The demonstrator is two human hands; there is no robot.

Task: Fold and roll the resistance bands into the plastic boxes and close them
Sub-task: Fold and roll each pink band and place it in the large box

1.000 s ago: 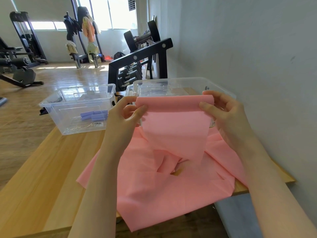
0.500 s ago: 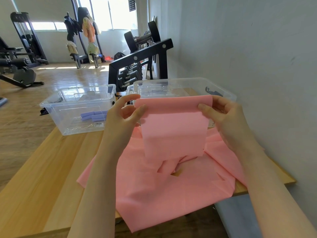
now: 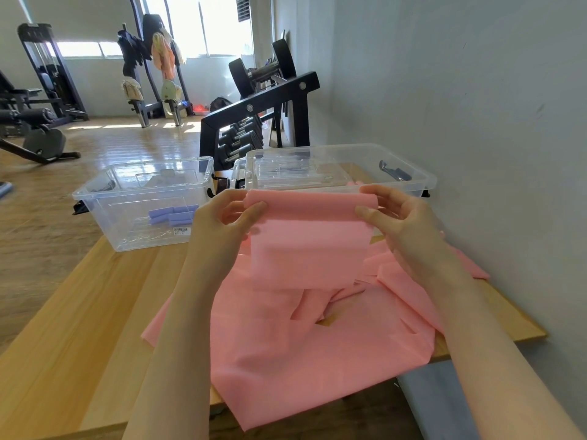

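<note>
A wide pink resistance band (image 3: 305, 249) is held up above the wooden table (image 3: 79, 328), its top edge rolled into a narrow tube. My left hand (image 3: 222, 223) pinches the roll's left end and my right hand (image 3: 400, 217) pinches its right end. The rest of the band lies crumpled on the table and hangs over the near edge. Behind the roll stands an open clear plastic box (image 3: 409, 176) with a lid lying inside it. To the left, another clear box (image 3: 104, 198) holds rolled purple bands (image 3: 171, 214).
A grey wall runs close along the right side. A black dumbbell rack (image 3: 254, 122) stands just beyond the table's far end. Gym machines and hanging clothes fill the back of the room. Bare tabletop lies at the near left.
The roll at the top of the pink band has grown thicker, and the hanging part below it has become shorter as more band was wound up.
</note>
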